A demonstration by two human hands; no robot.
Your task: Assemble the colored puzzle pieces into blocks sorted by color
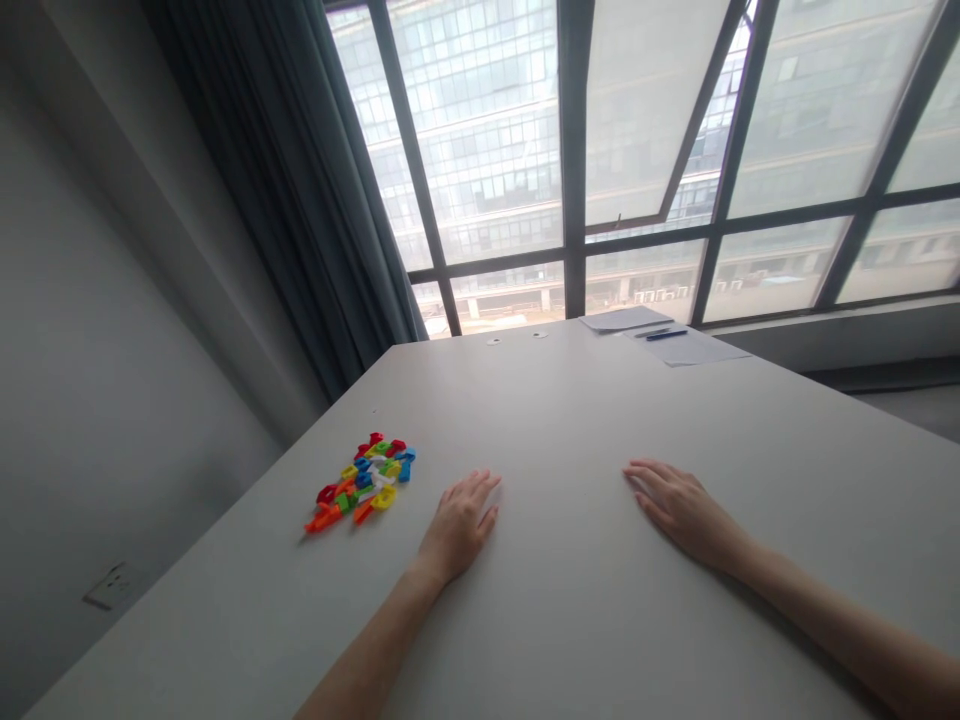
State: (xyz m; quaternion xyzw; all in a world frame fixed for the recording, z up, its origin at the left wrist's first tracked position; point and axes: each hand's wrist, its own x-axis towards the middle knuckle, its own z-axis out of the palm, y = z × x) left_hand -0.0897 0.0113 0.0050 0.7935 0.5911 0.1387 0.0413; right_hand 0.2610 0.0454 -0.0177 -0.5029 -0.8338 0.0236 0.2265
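My left hand (461, 522) rests palm down on the white table (555, 600), fingers stretched out, holding nothing. To its left, a small gap away, lies a loose heap of colourful plastic pieces (364, 480) in red, orange, yellow, green, blue and white. Their exact kind is too small to make out. On the right side of the table my right hand (679, 505) also lies flat with its fingers extended and nothing in it. Bare tabletop separates the two hands.
Sheets of paper (694, 348) and a dark pen (666, 335) lie at the table's far right. Large windows (495, 130) stand beyond the far edge, one pane tilted. A dark curtain (300, 180) hangs at the left, with a wall socket (112, 587) below.
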